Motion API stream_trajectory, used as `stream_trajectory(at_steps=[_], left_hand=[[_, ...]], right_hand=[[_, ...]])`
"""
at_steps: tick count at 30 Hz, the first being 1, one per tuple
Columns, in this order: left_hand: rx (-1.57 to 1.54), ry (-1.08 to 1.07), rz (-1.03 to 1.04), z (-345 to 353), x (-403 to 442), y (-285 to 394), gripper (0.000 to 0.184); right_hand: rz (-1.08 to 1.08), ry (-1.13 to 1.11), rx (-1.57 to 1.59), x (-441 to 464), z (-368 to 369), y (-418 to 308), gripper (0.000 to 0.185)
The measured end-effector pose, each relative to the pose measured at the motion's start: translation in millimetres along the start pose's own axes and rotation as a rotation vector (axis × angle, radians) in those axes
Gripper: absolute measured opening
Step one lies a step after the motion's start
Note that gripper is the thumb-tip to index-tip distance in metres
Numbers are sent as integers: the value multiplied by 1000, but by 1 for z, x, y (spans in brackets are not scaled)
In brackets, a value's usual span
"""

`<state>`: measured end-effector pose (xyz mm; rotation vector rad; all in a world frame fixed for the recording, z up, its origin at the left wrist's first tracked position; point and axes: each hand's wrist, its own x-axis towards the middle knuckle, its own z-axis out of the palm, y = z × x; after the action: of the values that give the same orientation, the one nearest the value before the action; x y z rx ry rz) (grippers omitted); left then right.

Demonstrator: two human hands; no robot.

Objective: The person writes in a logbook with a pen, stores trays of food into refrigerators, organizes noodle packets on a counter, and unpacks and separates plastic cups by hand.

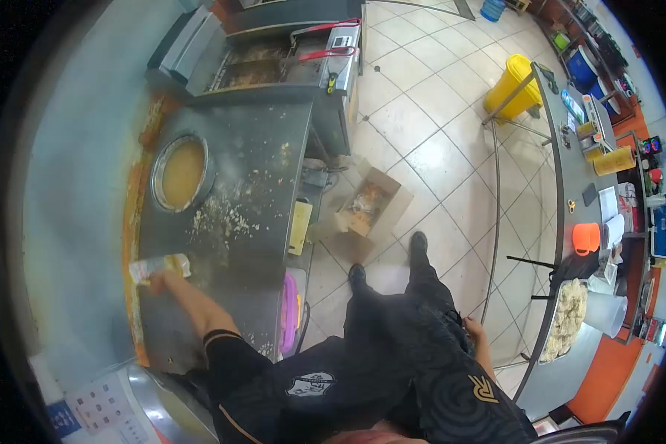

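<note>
At the left, over the wall side of the dark metal counter (263, 200), my left hand (160, 280) is closed on a white and yellow packet (155, 268). Beyond it on the counter stands a round metal bowl (181, 174) of tan liquid. Pale crumbs (226, 214) lie scattered beside the bowl. My right hand (473, 326) hangs low by my right side, near my dark clothing; its fingers are partly hidden, and whether it holds anything does not show.
An open cardboard box (374, 203) sits on the tiled floor ahead of my feet. Fryers (274, 63) adjoin the counter's far end. A long table (570, 192) at the right bears an orange container (586, 238) and a tray of pale food (566, 322). Behind it stands a yellow bin (512, 89).
</note>
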<state>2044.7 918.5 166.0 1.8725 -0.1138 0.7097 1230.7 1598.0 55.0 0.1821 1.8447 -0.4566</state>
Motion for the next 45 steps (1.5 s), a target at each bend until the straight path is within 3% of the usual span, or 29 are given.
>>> stream_trajectory(at_steps=[1, 3, 5, 7, 8, 11, 13, 14, 17, 19, 22, 23, 27, 28, 29, 31, 33, 34, 35, 36, 37, 38, 39, 42, 45], left_hand=[[-37, 123, 33, -9, 3, 0, 40], [-149, -163, -22, -29, 26, -8, 48], [6, -257, 250, -65, 37, 1, 52], [-196, -422, 218, -166, -24, 103, 47], [-219, -473, 248, -178, -36, 116, 48], [-258, -650, 268, -234, -84, 153, 51], [-259, -803, 206, -286, -144, 208, 52], [-295, -984, 157, -293, -165, 215, 52], [-161, -1259, 158, -342, -276, 269, 47], [-257, -1430, 69, -378, -370, 318, 43], [-435, -1585, -275, -385, -512, 330, 35], [-362, -1665, -247, -395, -556, 358, 36], [-326, -1919, -181, -372, -732, 376, 40], [-281, -1916, -157, -371, -774, 391, 40], [-358, -1969, -50, -373, -808, 422, 38], [-540, -2006, 196, -354, -874, 479, 34], [-716, -1972, 457, -319, -940, 512, 31], [-640, -1956, 494, -301, -971, 525, 29], [-569, -1935, 528, -282, -1004, 538, 28], [-502, -1909, 562, -262, -1037, 553, 26], [-508, -1882, 566, -244, -1068, 567, 25], [-508, -1856, 573, -227, -1095, 579, 24], [-511, -1824, 584, -210, -1121, 593, 23], [-527, -1783, 559, -151, -1197, 636, 23], [-424, -1703, 521, -88, -1273, 663, 24]], right_hand=[[12, -10, 24, 8, -3, -18, 41], [-32, -25, 37, 22, -14, -58, 39], [-85, -23, 27, 44, -22, -103, 34], [-136, -2, -12, 78, -35, -144, 27], [-188, -42, -43, 116, -48, -152, 33], [-536, 74, -1052, 160, -87, -250, 40], [-536, 19, -798, 145, -114, -327, 44], [-639, 33, -830, 140, -128, -371, 43], [-1007, -5, -853, 144, -168, -496, 39], [-1225, -16, -690, 167, -172, -566, 36], [-1376, -139, -707, 76, -160, -683, 34], [-1379, -183, -667, 72, -153, -709, 33], [-1234, -340, -766, 75, -149, -805, 31], [-1309, -313, -788, 118, -151, -822, 31], [-1387, -283, -808, 168, -154, -836, 31], [-1229, -82, -1006, 206, -185, -863, 32], [-1067, -21, -938, 271, -226, -875, 36], [-993, 28, -877, 307, -251, -867, 36], [-924, 80, -818, 335, -278, -862, 36], [-621, 14, -967, 350, -304, -871, 35], [-706, 110, -890, 354, -328, -858, 34], [-423, -36, -626, 389, -352, -846, 34], [-322, -70, -312, 482, -381, -798, 33], [-100, -22, -291, 425, -412, -836, 33], [-64, -14, -271, 432, -427, -911, 33]])
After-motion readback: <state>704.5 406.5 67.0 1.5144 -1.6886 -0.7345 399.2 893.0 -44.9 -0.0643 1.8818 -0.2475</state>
